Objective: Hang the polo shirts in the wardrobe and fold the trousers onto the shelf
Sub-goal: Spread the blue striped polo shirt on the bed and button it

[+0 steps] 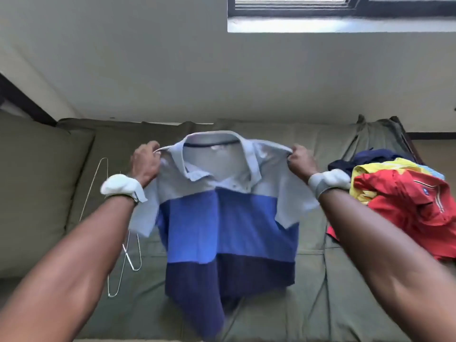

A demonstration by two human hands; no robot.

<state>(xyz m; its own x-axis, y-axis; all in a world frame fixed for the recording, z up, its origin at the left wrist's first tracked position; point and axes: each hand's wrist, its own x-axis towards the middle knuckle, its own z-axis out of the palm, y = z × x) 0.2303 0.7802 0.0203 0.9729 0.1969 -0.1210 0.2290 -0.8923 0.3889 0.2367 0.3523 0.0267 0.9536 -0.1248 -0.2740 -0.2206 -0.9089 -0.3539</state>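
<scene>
No legible text, number, brand or sign appears in the head view. A small pale neck label (214, 147) sits inside the collar of the striped polo shirt (229, 218), too blurred to read. A small dark badge (424, 191) on the red garment (404, 206) at the right is likewise too small to make out.

The left hand (145, 160) and the right hand (302, 161) each pinch a shoulder of a polo shirt (228, 213), holding it spread between them above an olive sofa (44, 183). The shirt is banded pale grey, mid blue and navy, its collar uppermost. Wire hangers (128, 245) lie on the cushion below the left hand. A heap of clothes (404, 201), red, yellow and navy, sits just outside the right hand.
</scene>
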